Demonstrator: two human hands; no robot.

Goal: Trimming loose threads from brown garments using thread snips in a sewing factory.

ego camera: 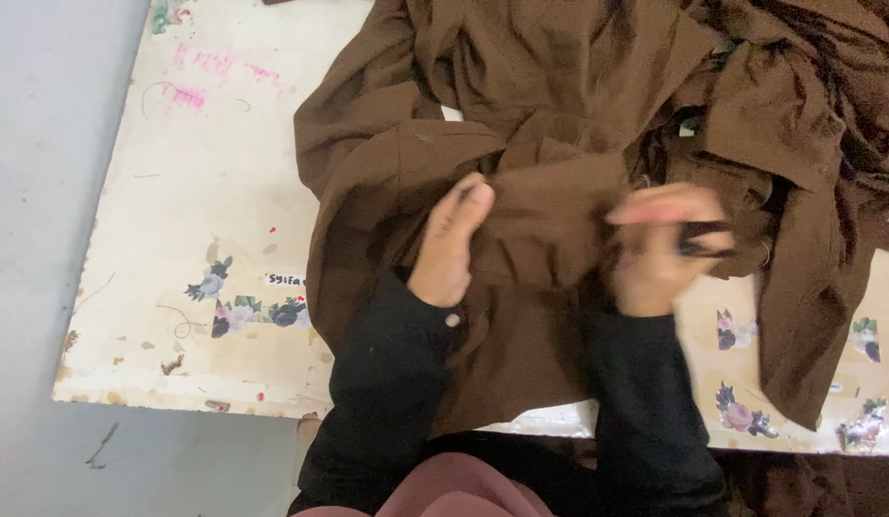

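I am seeing my left hand (449,251) resting flat, fingers together, on the brown cloth (559,144) lying across the worktop (195,211); my blurred right hand (660,254) is pinching its fold.

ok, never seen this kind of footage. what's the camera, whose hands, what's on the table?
There is one picture, taken by a camera worn on a person's head and looking down at their own two bare hands; no machine is involved. Both arms are in black sleeves. A worn cream tabletop, with flower stickers and pink scribbles, carries a heap of brown fabric that looks like a garment. The left hand rests on a fold of that cloth, fingers pressed against it. The right hand is blurred by motion; it seems to pinch a small dark thing against the cloth, but the blur hides what it is. Grey floor shows to the left of the table.
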